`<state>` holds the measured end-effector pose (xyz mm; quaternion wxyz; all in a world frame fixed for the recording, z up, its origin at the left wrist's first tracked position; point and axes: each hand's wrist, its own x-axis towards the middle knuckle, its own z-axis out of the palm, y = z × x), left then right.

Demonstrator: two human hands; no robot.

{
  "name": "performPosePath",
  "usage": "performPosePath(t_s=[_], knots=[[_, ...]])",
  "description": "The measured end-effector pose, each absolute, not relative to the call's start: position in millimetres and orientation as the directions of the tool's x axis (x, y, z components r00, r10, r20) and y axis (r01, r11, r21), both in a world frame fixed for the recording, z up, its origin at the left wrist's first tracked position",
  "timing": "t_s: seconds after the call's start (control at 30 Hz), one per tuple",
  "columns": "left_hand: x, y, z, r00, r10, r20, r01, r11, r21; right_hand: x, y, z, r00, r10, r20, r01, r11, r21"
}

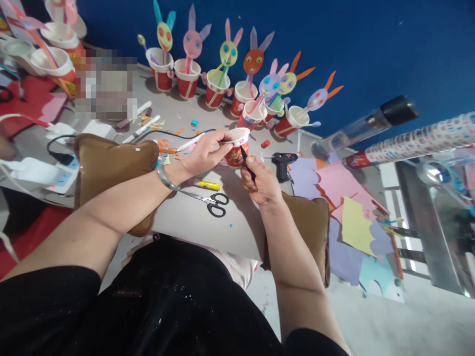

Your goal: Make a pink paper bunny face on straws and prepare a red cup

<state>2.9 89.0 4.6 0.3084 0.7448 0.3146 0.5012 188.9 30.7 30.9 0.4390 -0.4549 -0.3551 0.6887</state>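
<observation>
My left hand pinches the rim of a red and white paper cup between thumb and fingers. On the cup's right side, my right hand is closed around a slim black pointed tool. Its tip is at the cup's wall near the rim; whether it pierces the wall I cannot tell. Black-handled scissors lie open on the table below the cup, beside a small yellow cylinder-like item. A black glue gun rests to the right of my right hand.
Several cups with paper rabbit faces line the blue wall. Brown cushions lie under both forearms. Coloured paper sheets and a stack of cups are at right. Markers, paper scraps and a power strip are at left.
</observation>
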Motion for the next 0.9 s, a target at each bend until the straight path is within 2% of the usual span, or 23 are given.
performPosePath(t_s=[0.57,0.9], knots=[[0,96,5,0.375,0.738,0.561,0.124,-0.639,0.759,201,33,35,-0.261,0.909,-0.327,-0.19,-0.38,-0.905],[-5,96,9,0.433,0.762,0.482,0.157,-0.59,0.792,202,32,35,-0.272,0.908,-0.319,-0.192,-0.376,-0.906]])
